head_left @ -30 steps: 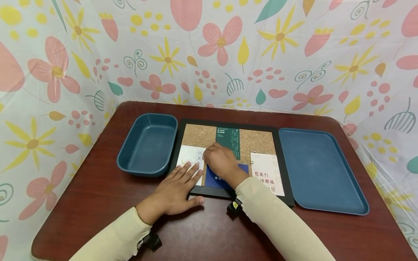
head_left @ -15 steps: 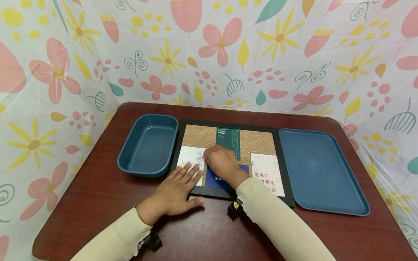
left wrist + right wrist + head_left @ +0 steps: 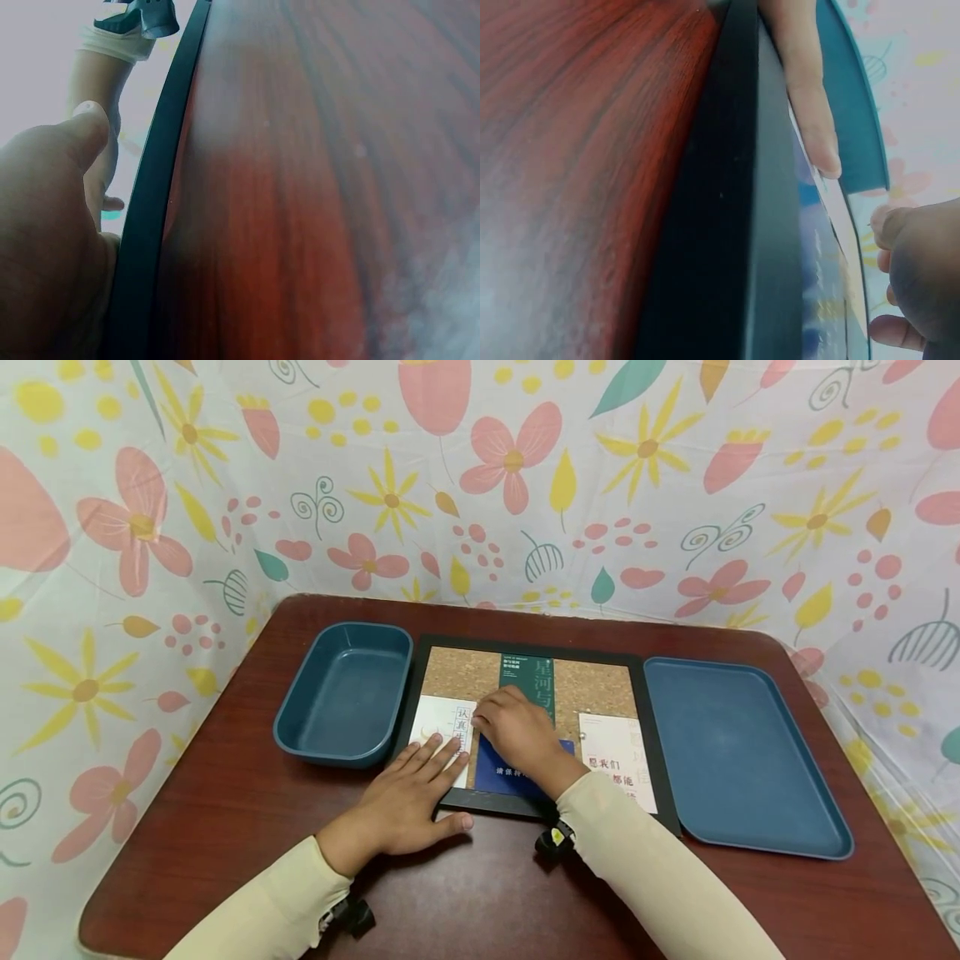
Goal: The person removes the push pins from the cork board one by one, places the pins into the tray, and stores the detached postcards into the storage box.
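Note:
A black-framed cork board (image 3: 450, 670) lies on the table, bearing white, green, blue and pale pink cards. My left hand (image 3: 408, 793) rests spread over the white card (image 3: 435, 710) and the frame's near edge, its thumb reaching onto the table. My right hand (image 3: 517, 731) is curled over the board, fingertips together at the white card's right edge. It partly covers the green card (image 3: 517, 668) and the blue card (image 3: 502, 781); I cannot tell what its fingertips hold. A small pin (image 3: 582, 735) shows at the edge of the pale pink card (image 3: 611, 752).
A deep blue bin (image 3: 345, 693) stands left of the board. On the right lies a flat blue tray (image 3: 742, 752). Both sit on a reddish-brown table (image 3: 225, 827), with a flower-printed cloth (image 3: 480, 485) hanging behind and at the left.
My right wrist has swung slightly right, uncovering a little more print on the blue card, while its fingertips stay at the white card's edge. My left hand keeps its place.

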Motion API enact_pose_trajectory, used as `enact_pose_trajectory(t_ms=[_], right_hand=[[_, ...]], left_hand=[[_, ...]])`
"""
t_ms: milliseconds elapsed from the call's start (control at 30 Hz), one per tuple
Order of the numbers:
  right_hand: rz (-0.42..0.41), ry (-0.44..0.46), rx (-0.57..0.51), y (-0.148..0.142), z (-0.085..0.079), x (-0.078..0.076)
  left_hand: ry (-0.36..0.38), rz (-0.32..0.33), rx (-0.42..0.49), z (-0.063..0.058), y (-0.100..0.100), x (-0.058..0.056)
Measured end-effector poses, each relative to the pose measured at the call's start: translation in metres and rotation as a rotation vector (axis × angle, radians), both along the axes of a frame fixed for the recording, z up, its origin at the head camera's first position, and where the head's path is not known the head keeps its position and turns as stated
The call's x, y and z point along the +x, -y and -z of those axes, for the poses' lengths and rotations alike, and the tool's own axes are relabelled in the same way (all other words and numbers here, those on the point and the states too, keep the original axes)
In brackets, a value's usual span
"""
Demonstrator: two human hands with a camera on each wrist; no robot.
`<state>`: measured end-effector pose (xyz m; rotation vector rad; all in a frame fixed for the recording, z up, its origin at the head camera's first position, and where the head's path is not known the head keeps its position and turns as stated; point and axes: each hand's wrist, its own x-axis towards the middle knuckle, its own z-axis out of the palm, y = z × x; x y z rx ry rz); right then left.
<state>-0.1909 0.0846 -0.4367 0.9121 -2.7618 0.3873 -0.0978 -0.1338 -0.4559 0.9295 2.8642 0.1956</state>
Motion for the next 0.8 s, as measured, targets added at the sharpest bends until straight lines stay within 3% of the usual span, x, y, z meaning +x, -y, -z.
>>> enact_pose_trajectory(t_ms=[367, 800], right_hand=[[-0.051, -0.068, -0.017, -0.013, -0.003, 0.010], [-0.022, -0.063, 0.000, -0.033, -0.006, 0.011]], left_hand=[[-0.009, -0.002, -0.003, 0.000, 0.000, 0.000], [-0.013, 0.001, 0.024, 0.001, 0.000, 0.000]])
